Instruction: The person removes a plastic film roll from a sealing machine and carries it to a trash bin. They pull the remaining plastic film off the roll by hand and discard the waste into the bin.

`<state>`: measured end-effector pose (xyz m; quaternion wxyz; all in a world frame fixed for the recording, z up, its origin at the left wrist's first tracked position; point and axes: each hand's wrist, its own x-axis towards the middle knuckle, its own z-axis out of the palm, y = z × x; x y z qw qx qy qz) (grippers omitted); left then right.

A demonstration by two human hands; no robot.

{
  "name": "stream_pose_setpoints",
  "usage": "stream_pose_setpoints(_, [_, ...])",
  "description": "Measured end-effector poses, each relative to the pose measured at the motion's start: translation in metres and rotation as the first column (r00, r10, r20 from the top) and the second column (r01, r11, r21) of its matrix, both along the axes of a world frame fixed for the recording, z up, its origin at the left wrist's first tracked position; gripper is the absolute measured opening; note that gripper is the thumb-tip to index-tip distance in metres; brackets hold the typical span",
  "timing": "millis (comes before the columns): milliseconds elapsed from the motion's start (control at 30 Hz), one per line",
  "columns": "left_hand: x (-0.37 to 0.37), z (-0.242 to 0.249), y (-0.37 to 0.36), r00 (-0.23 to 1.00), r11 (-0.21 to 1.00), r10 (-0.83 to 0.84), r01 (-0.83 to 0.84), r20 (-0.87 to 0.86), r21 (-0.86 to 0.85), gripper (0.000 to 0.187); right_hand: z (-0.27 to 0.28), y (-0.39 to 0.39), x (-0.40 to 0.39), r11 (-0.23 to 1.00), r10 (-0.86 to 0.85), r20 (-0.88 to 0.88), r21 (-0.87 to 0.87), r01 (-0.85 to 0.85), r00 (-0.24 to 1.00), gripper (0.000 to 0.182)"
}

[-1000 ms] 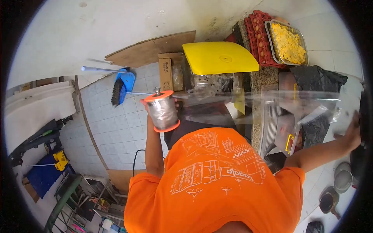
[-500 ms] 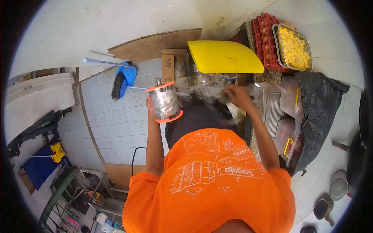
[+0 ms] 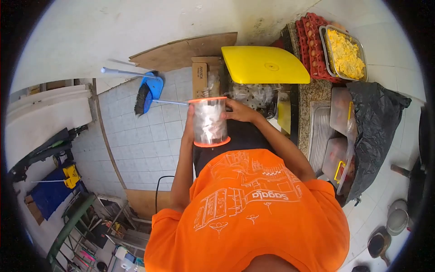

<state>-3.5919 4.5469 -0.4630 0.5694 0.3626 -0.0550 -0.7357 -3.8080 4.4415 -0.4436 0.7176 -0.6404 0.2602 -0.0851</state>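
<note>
A spool of clear plastic film, shiny and with an orange disc at each end, is held upright in front of my belly. My left hand grips its left side, with the fingers mostly hidden behind it. Against its right side, my right hand presses with bent fingers. Whether a loose film end lies under those fingers I cannot make out. Beyond my right hand, a yellow lid stands tilted above a container of bagged dark items.
A cardboard box stands behind the spool. On the counter at right are red egg trays, a glass dish of yellow shredded food, clear boxes and a black bag. A blue broom is at left.
My right hand has come left from its outstretched position, and the film stretched between my hands no longer shows. The spool has shifted right and stands straighter in my left hand.
</note>
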Motion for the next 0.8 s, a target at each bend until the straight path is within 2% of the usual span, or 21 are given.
stream_pose_setpoints(33, [0.004, 0.004, 0.001, 0.924, 0.992, -0.122, 0.097, 0.363, 0.087, 0.073, -0.002, 0.004, -0.004, 0.993, -0.014, -0.033, 0.114, 0.017, 0.999, 0.068])
stream_pose_setpoints(67, [0.005, 0.021, -0.005, 0.706, 0.968, -0.249, 0.155, 0.663, 0.198, 0.072, 0.005, 0.007, -0.003, 0.974, -0.025, -0.066, 0.223, 0.039, 0.998, 0.067])
stream_pose_setpoints(100, [-0.003, 0.037, -0.007, 0.577, 0.975, -0.204, 0.051, 0.791, 0.215, 0.069, 0.012, 0.02, -0.003, 0.937, -0.217, 0.011, 0.284, 0.205, 0.976, 0.069])
stream_pose_setpoints(133, [-0.002, 0.049, -0.012, 0.578, 0.975, -0.207, 0.053, 0.789, 0.217, 0.069, 0.017, 0.023, -0.003, 0.935, -0.219, 0.008, 0.287, 0.207, 0.976, 0.069])
stream_pose_setpoints(200, [0.006, 0.059, -0.017, 0.695, 0.957, -0.291, 0.201, 0.658, 0.211, 0.064, 0.026, 0.025, -0.002, 0.952, -0.307, -0.162, -0.046, 0.303, 0.938, 0.071])
stream_pose_setpoints(233, [0.01, 0.046, -0.01, 0.841, 0.961, -0.277, 0.234, 0.465, 0.149, 0.071, 0.049, 0.025, 0.004, 0.909, -0.415, -0.116, -0.007, 0.417, 0.902, 0.074])
stream_pose_setpoints(267, [0.007, 0.048, -0.011, 0.84, 0.961, -0.277, 0.234, 0.466, 0.149, 0.071, 0.05, 0.026, 0.004, 0.909, -0.415, -0.115, -0.007, 0.418, 0.902, 0.074])
stream_pose_setpoints(333, [-0.003, 0.051, -0.016, 0.557, 0.917, -0.239, 0.398, 0.796, -0.003, 0.084, 0.053, 0.027, 0.0, 0.907, -0.419, -0.262, -0.168, 0.387, 0.869, 0.053])
stream_pose_setpoints(367, [0.001, 0.019, -0.007, 0.743, 0.94, -0.247, 0.339, 0.622, -0.032, 0.092, 0.065, 0.025, -0.006, 0.904, -0.425, -0.262, -0.172, 0.392, 0.867, 0.053])
stream_pose_setpoints(400, [0.007, -0.002, -0.002, 0.742, 0.937, -0.25, 0.347, 0.621, -0.037, 0.092, 0.09, 0.018, -0.015, 0.933, -0.331, -0.289, -0.241, 0.266, 0.898, 0.045])
stream_pose_setpoints(433, [0.013, -0.019, 0.001, 0.955, 0.977, -0.154, 0.186, 0.255, -0.104, 0.091, 0.117, 0.011, -0.025, 0.943, -0.235, -0.325, -0.304, 0.134, 0.916, 0.036])
stream_pose_setpoints(467, [0.017, -0.029, 0.003, 0.987, 0.995, -0.027, 0.012, -0.16, -0.094, 0.09, 0.152, 0.006, -0.036, 0.96, -0.281, -0.382, -0.133, 0.248, 0.881, 0.028])
stream_pose_setpoints(500, [0.018, -0.033, 0.001, 0.943, 0.991, -0.001, -0.044, -0.332, -0.128, 0.089, 0.184, 0.002, -0.049, 0.93, -0.313, -0.444, 0.034, 0.365, 0.84, 0.022])
stream_pose_setpoints(533, [0.018, -0.033, 0.0, 0.935, 0.984, -0.011, -0.053, -0.354, -0.169, 0.089, 0.199, 0.0, -0.069, 0.911, -0.412, -0.368, -0.192, 0.365, 0.834, 0.021])
stream_pose_setpoints(567, [0.019, -0.033, -0.002, 0.93, 0.978, -0.02, -0.057, -0.368, -0.2, 0.089, 0.216, -0.003, -0.09, 0.84, -0.485, -0.274, -0.408, 0.356, 0.83, 0.02])
stream_pose_setpoints(600, [0.021, -0.035, -0.003, 0.932, 0.977, -0.008, -0.07, -0.363, -0.202, 0.088, 0.258, -0.009, -0.105, 0.815, -0.511, -0.327, -0.478, 0.328, 0.795, 0.019])
stream_pose_setpoints(633, [0.023, -0.036, -0.005, 0.937, 0.975, -0.004, -0.074, -0.351, -0.209, 0.088, 0.283, -0.007, -0.122, 0.725, -0.629, -0.264, -0.541, 0.428, 0.731, 0.018])
stream_pose_setpoints(667, [0.026, -0.039, -0.006, 0.94, 0.975, 0.005, -0.08, -0.342, -0.207, 0.088, 0.307, -0.004, -0.15, 0.614, -0.731, -0.263, -0.656, 0.439, 0.63, 0.017])
stream_pose_setpoints(700, [0.027, -0.041, -0.006, 0.94, 0.974, 0.015, -0.091, -0.341, -0.206, 0.088, 0.329, -0.007, -0.172, 0.485, -0.77, -0.163, -0.777, 0.402, 0.617, 0.019])
stream_pose_setpoints(733, [0.027, -0.041, -0.006, 0.936, 0.973, 0.011, -0.092, -0.351, -0.213, 0.087, 0.359, -0.005, -0.193, 0.405, -0.85, -0.193, -0.833, 0.376, 0.49, 0.019])
stream_pose_setpoints(800, [0.023, -0.039, -0.004, 0.925, 0.972, 0.003, -0.093, -0.38, -0.218, 0.087, 0.39, -0.009, -0.256, 0.064, -0.941, 0.065, -0.929, 0.363, 0.332, 0.024])
